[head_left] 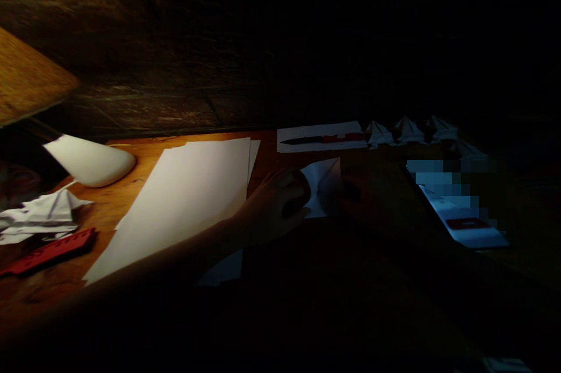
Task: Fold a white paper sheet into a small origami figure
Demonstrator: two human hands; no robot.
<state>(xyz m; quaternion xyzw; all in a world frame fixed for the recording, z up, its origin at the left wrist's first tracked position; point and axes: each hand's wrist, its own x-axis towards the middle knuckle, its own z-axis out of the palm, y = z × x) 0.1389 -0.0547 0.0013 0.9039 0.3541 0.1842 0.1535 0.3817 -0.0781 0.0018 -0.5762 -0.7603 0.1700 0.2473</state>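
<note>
My left hand (pixel 274 206) reaches in from the lower left across a wooden table (pixel 144 148). Its fingers curl onto the left edge of a small folded white paper (pixel 324 186). Just right of that paper, a dim shape in deep shadow appears to be my right hand (pixel 355 192); its fingers are too dark to make out. A stack of plain white sheets (pixel 188 197) lies under and beside my left forearm.
A red-handled cutter (pixel 324 138) rests on a white sheet at the back. Several folded paper figures (pixel 407 130) sit to its right. A lit phone (pixel 460 209) lies at right. At left are a white lamp part (pixel 90 159), folded paper (pixel 44 212) and a red ruler (pixel 48 250).
</note>
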